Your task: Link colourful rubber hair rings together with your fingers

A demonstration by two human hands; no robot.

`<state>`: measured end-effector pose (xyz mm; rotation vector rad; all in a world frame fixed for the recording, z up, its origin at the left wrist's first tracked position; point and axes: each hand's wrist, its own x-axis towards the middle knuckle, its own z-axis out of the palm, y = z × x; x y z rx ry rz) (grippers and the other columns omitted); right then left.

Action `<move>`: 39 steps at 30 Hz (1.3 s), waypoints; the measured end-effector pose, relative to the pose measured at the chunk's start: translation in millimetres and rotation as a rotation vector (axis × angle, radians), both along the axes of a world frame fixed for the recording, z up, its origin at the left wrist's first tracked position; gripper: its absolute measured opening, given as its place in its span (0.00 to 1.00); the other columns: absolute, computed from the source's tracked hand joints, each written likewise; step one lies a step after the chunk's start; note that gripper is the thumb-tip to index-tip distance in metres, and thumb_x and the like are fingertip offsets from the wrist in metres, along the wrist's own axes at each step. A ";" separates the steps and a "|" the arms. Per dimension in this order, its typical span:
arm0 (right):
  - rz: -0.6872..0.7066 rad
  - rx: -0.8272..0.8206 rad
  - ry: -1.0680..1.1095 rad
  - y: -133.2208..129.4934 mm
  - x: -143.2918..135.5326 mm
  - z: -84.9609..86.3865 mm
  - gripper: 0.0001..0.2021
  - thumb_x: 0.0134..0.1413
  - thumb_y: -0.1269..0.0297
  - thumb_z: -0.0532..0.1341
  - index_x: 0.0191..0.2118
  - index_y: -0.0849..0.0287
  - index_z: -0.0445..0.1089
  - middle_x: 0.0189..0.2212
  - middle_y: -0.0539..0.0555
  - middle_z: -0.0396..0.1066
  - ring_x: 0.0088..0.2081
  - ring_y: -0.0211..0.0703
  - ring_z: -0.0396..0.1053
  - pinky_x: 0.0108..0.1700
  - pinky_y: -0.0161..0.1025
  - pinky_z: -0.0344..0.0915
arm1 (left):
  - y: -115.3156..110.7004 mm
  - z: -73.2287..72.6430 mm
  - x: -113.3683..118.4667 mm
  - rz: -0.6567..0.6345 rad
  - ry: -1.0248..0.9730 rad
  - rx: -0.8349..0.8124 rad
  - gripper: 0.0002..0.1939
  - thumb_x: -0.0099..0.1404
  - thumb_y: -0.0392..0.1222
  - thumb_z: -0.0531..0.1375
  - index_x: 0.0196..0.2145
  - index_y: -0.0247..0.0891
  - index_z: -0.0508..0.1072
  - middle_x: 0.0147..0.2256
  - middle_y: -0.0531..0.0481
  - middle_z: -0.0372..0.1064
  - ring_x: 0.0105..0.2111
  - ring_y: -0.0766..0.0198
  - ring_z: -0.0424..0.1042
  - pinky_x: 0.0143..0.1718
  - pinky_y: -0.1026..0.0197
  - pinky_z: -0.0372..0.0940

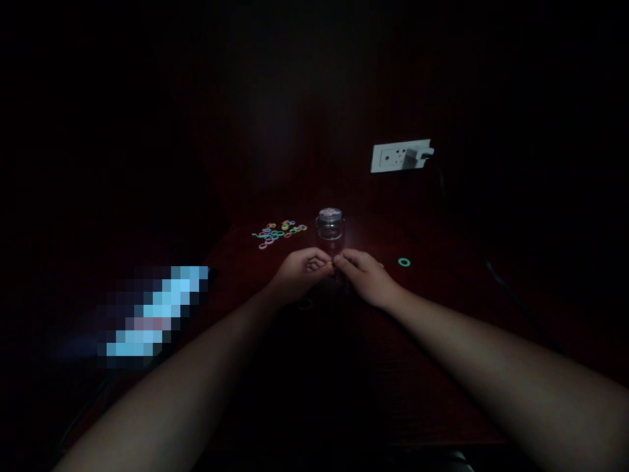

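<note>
My left hand (303, 272) and my right hand (365, 274) meet at the fingertips, both closed in a pinch. Between them shows a thin yellowish band (330, 263), mostly covered by the fingers. Just behind the hands stands an upright clear jar (330, 229) with a patterned lid on top; its lower part is partly hidden. Several small coloured elastic hair ties (278, 234) lie in a loose group left of the jar. To the right of my right hand is a single green hair tie (403, 262).
A lit screen, blurred out (160, 318), is beside my left forearm. On the back wall is a white socket plate (388, 158) with a plug in it. A dark cable (501, 278) runs along the right. The dark red table (417, 373) is dimly lit.
</note>
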<state>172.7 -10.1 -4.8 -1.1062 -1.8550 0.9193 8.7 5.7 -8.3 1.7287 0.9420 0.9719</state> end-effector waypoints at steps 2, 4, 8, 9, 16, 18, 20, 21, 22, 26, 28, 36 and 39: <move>-0.003 0.006 -0.012 0.8 0.8 0.0 0.18 0.57 0.53 0.47 0.24 0.59 0.61 0.16 0.47 0.63 0.18 0.33 0.61 0.20 0.30 0.56 | 0.3 -0.5 -0.1 0.005 0.001 0.007 0.10 0.53 0.40 0.62 0.32 0.32 0.69 0.28 0.51 0.71 0.26 0.72 0.69 0.28 0.70 0.63; -0.004 0.007 -0.029 1.3 1.2 -0.1 0.19 0.57 0.52 0.47 0.23 0.59 0.61 0.16 0.48 0.63 0.18 0.33 0.62 0.20 0.31 0.56 | 0.6 -1.0 -0.6 0.007 0.007 0.011 0.10 0.53 0.40 0.62 0.32 0.32 0.70 0.28 0.51 0.71 0.26 0.72 0.69 0.28 0.69 0.63; -0.011 0.002 -0.054 0.8 0.8 0.5 0.18 0.56 0.53 0.49 0.24 0.60 0.61 0.16 0.47 0.62 0.18 0.33 0.61 0.20 0.30 0.55 | 1.0 -1.6 -1.8 -0.006 0.028 0.006 0.10 0.54 0.41 0.61 0.33 0.32 0.72 0.29 0.50 0.72 0.27 0.71 0.70 0.28 0.69 0.65; -0.020 0.006 -0.064 0.5 0.5 0.7 0.17 0.56 0.54 0.49 0.24 0.60 0.61 0.16 0.47 0.62 0.18 0.33 0.61 0.20 0.30 0.54 | 1.1 -1.7 -2.0 -0.006 0.035 0.010 0.10 0.54 0.41 0.61 0.33 0.32 0.72 0.29 0.50 0.72 0.27 0.71 0.70 0.28 0.69 0.65; -0.061 0.057 -0.060 3.5 -0.4 -3.2 0.14 0.53 0.58 0.53 0.21 0.58 0.57 0.16 0.46 0.60 0.18 0.32 0.58 0.20 0.30 0.52 | -1.4 1.6 -1.3 0.029 0.100 0.044 0.11 0.54 0.41 0.61 0.35 0.32 0.71 0.29 0.49 0.72 0.26 0.72 0.69 0.26 0.70 0.63; -0.048 0.057 -0.030 5.1 -0.4 -5.0 0.13 0.53 0.58 0.53 0.22 0.58 0.56 0.16 0.46 0.60 0.18 0.32 0.57 0.20 0.30 0.52 | -2.5 3.0 -1.6 0.005 0.110 0.025 0.13 0.56 0.42 0.60 0.37 0.31 0.71 0.30 0.48 0.72 0.26 0.71 0.69 0.27 0.70 0.63; -0.041 0.045 -0.016 5.5 -0.4 -5.5 0.13 0.53 0.59 0.53 0.22 0.58 0.57 0.16 0.46 0.60 0.18 0.33 0.58 0.20 0.30 0.53 | -3.1 4.1 -2.1 -0.010 0.117 0.013 0.14 0.57 0.43 0.58 0.38 0.31 0.71 0.31 0.47 0.72 0.28 0.70 0.70 0.28 0.69 0.63; -0.042 0.037 -0.019 5.2 -0.5 -5.1 0.12 0.53 0.58 0.53 0.23 0.58 0.57 0.16 0.46 0.61 0.18 0.33 0.58 0.20 0.30 0.53 | -3.2 4.4 -2.3 -0.007 0.122 0.014 0.14 0.58 0.44 0.58 0.38 0.31 0.71 0.32 0.47 0.72 0.28 0.69 0.70 0.29 0.69 0.63; -0.047 0.032 -0.027 4.5 -0.5 -4.4 0.12 0.53 0.58 0.53 0.23 0.58 0.58 0.16 0.46 0.62 0.18 0.33 0.58 0.20 0.30 0.53 | -3.2 4.5 -2.5 0.000 0.126 0.018 0.14 0.58 0.44 0.58 0.38 0.32 0.71 0.32 0.46 0.73 0.29 0.69 0.70 0.29 0.68 0.64; -0.070 0.050 -0.072 1.1 -0.3 -0.4 0.12 0.53 0.58 0.53 0.24 0.58 0.59 0.17 0.46 0.63 0.19 0.33 0.59 0.21 0.31 0.53 | -2.5 4.2 -2.6 0.019 0.127 0.020 0.13 0.58 0.45 0.58 0.36 0.32 0.72 0.30 0.48 0.72 0.27 0.69 0.70 0.27 0.69 0.63; -0.071 0.056 -0.081 0.1 -0.3 0.9 0.12 0.53 0.58 0.53 0.23 0.58 0.59 0.17 0.46 0.63 0.19 0.33 0.59 0.21 0.31 0.54 | -2.3 4.1 -2.2 0.024 0.124 0.022 0.12 0.57 0.44 0.58 0.35 0.32 0.71 0.30 0.48 0.72 0.26 0.70 0.69 0.26 0.69 0.62; -0.070 0.066 -0.101 -1.1 -0.7 2.2 0.12 0.54 0.59 0.52 0.23 0.58 0.58 0.17 0.46 0.63 0.20 0.33 0.61 0.22 0.31 0.54 | -4.0 7.3 -0.1 0.101 0.134 0.049 0.11 0.56 0.44 0.59 0.32 0.32 0.70 0.26 0.51 0.69 0.23 0.72 0.65 0.23 0.70 0.60; -0.061 0.069 -0.117 -0.4 -0.5 0.0 0.13 0.54 0.59 0.52 0.22 0.58 0.58 0.16 0.46 0.62 0.19 0.33 0.60 0.22 0.31 0.54 | -4.5 7.7 0.4 0.112 0.132 0.049 0.11 0.55 0.44 0.59 0.31 0.32 0.70 0.25 0.52 0.68 0.22 0.73 0.64 0.23 0.70 0.59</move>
